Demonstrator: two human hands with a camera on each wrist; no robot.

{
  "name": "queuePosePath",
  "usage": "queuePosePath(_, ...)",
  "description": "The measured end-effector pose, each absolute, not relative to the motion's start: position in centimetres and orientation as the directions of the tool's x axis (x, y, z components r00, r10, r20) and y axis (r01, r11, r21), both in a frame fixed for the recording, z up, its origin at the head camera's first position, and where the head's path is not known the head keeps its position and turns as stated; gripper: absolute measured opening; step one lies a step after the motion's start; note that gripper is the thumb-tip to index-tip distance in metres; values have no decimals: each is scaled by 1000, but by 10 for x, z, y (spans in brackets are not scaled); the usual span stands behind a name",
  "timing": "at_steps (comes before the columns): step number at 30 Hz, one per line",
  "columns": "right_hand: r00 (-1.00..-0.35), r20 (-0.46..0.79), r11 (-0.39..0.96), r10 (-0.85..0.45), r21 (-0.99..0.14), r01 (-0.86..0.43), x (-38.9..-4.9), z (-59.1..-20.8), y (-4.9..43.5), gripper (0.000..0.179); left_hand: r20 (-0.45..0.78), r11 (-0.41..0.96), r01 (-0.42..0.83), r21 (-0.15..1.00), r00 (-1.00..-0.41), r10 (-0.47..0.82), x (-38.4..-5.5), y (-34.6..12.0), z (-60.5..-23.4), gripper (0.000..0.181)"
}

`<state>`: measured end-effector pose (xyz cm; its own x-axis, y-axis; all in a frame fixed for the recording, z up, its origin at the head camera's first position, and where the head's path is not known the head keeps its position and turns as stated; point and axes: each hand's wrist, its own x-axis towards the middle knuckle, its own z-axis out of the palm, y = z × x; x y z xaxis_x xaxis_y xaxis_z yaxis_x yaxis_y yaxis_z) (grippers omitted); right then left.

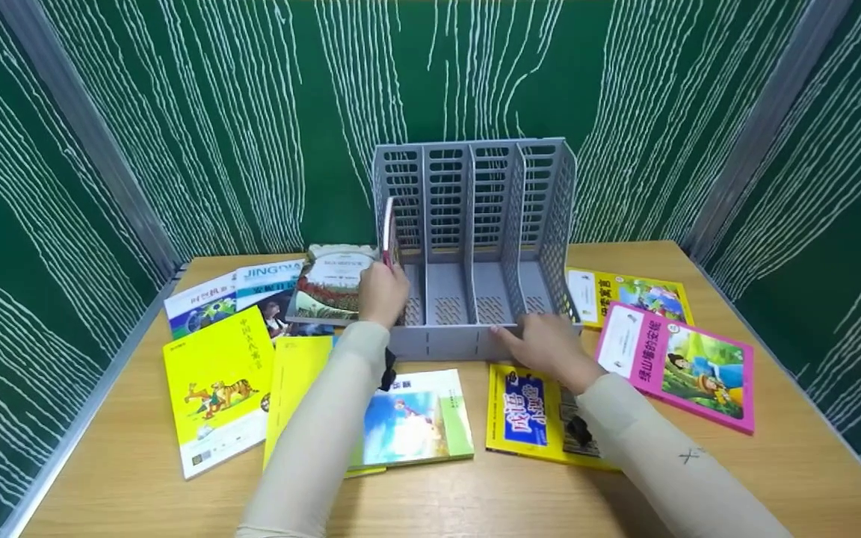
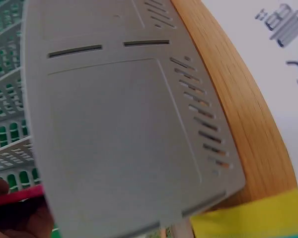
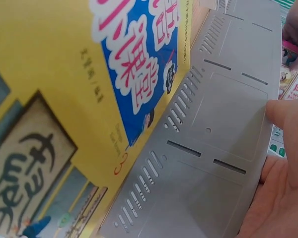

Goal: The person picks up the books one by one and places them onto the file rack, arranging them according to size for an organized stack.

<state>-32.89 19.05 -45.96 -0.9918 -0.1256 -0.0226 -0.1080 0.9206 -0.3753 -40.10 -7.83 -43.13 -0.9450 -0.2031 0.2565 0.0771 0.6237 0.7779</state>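
A person's left hand (image 1: 383, 293) pinched a thin, upright book (image 1: 387, 232) at the leftmost compartment of a gray four-slot organizer (image 1: 430, 342). The right hand (image 1: 550, 340), well apart, gripped the organizer's near rim, toward the right. Other books (image 1: 214, 388) lay left, right and near. Filing this book seemed under way; the next move probably called for seating it fully, then letting go.

The tabletop (image 1: 475, 497) is of light brown wood. A grey rack (image 1: 438, 344) stands on it, and books (image 1: 681, 366) lie at both sides and in front of it, some partly over others
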Motion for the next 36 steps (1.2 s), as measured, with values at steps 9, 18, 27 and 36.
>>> queuePosePath(9,-993,-23,920,-116,-379,-99,-330,-459,196,68,133,635,23,772,-983,-127,-392,-100,-411,21)
queuePosePath(18,-993,-17,922,-114,-374,-99,-329,-460,199,69,115,702,22,711,-990,-86,-378,-111,-392,21)
queuePosePath(27,-992,12,927,-127,-354,-123,-329,-462,195,67,166,683,6,730,-972,-169,-391,-104,-394,28)
queuePosePath(36,-992,-9,919,-124,-377,-111,-329,-462,190,69,233,695,35,718,-953,-192,-404,-105,-397,26)
